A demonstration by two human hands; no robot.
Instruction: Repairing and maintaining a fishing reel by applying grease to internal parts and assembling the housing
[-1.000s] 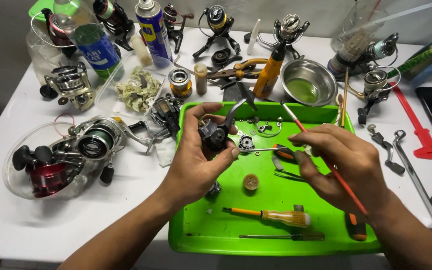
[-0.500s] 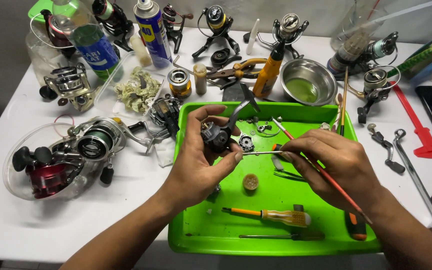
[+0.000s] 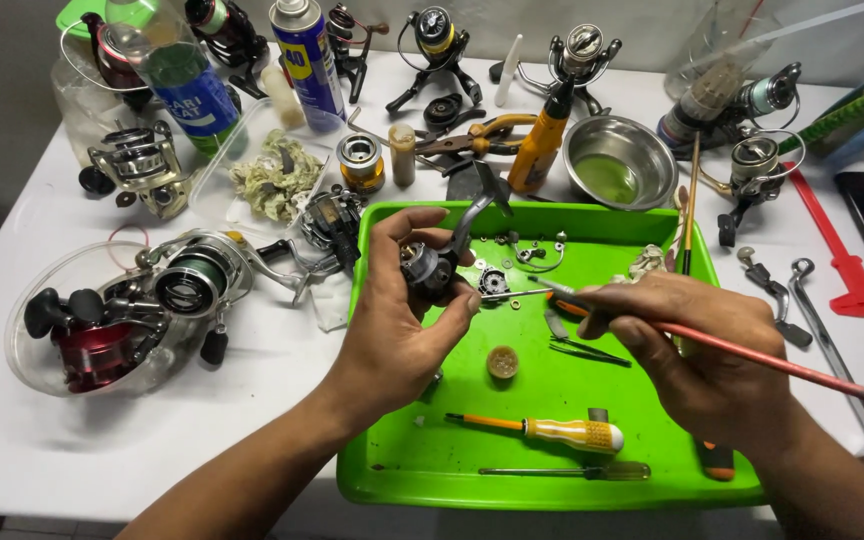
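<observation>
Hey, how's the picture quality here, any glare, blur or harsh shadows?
Head view: even, soft light; faint shadows under the left hand and right hand on the green tray; mild glare in the steel bowl; the centre is sharp; edges bend slightly.

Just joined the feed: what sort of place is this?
Likely a home fishing-reel repair bench: spinning reels crowd a white table, a green tray holds a screwdriver, and a spray can stands behind.

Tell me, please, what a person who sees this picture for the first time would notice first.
First, the bright green tray in the middle of the white table, holding a screwdriver and small parts. Above it, the left hand holds a dark fishing reel body, and the right hand points a thin red brush toward it. More fishing reels crowd the table around.
</observation>
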